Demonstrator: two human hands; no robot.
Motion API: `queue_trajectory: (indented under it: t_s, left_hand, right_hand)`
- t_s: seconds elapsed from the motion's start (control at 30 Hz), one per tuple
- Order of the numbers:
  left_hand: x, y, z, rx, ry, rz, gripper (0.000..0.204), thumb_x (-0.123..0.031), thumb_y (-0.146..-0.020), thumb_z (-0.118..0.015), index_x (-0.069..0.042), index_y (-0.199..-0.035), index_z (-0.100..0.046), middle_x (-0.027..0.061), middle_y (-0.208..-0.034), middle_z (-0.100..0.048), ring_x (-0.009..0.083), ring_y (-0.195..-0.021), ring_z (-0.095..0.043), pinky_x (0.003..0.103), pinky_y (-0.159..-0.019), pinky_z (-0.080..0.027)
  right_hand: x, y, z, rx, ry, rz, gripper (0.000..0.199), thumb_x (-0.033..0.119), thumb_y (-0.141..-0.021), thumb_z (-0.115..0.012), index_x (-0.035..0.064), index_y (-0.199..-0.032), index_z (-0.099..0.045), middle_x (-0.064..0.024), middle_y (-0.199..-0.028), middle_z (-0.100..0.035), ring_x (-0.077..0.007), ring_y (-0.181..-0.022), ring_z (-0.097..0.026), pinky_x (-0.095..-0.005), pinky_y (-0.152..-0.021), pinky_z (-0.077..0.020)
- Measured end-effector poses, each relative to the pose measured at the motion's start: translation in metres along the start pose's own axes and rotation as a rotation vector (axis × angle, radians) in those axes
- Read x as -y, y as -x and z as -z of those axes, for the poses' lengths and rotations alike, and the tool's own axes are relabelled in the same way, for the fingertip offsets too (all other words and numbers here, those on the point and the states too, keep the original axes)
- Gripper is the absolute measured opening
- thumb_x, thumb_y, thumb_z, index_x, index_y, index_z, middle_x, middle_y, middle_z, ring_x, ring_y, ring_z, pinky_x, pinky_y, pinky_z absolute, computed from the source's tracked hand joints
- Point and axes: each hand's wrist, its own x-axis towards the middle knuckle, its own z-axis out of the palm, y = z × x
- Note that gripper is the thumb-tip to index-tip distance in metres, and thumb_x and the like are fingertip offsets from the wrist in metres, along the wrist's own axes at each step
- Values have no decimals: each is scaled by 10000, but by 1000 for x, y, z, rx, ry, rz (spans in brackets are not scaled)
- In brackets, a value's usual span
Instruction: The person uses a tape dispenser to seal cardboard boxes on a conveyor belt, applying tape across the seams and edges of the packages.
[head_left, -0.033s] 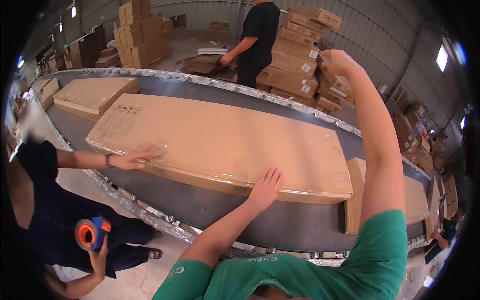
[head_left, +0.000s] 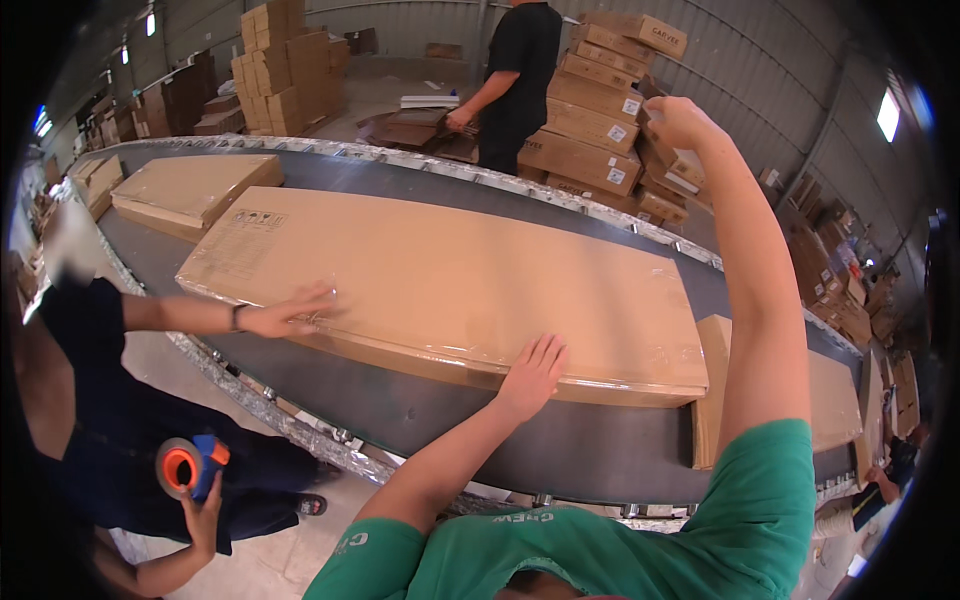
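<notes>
Co-worker's hand: it has slid a bit to the right along the big box since the earlier frame, and it looks blurry. It wears a dark band at the wrist.
Left hand: it lies flat on top of the big box, near the front edge, with its fingers out straight.
Right hand: it is high up in the air, well apart from the left hand and the box. I cannot tell if it is closed or holds a thing.
Big box: it is brown, long and flat. It lies on the dark belt, right in front of the person in the green shirt. Shiny clear tape runs along its front edge.
Tape tool: it is blue and orange, and the co-worker's other hand has it, down low at the left.
Side boxes: one brown box sits on the belt at the left, and another at the right.
Far side: a person in black stands behind the belt, beside a tall box pile.
</notes>
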Motion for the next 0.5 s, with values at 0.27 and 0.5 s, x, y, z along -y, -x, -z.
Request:
queue_trajectory:
  t_s: [0.27, 0.5]
  left_hand:
    - [-42, 37, 16, -39, 284, 127, 725, -219, -804, -704, -18, -1410, -361, 170, -1483, -331, 341, -1407, -260, 449, -1153, -229]
    - [-126, 281, 22, 432, 747, 683, 516, -270, -895, -646, -59, -1337, -483, 188, -1401, -437, 343, -1296, -427, 437, -1050, -385]
  right_hand:
    - [-28, 42, -80, -48, -244, 157, 366, 95, -854, -590, -24, -1200, -591, -235, -1189, -612, -367, -1157, -559, -405, -982, -434]
    - [-73, 38, -123, -157, -490, 131, 377, 136, -857, -592, -48, -1186, -590, -238, -1136, -640, -402, -1091, -590, -382, -948, -458]
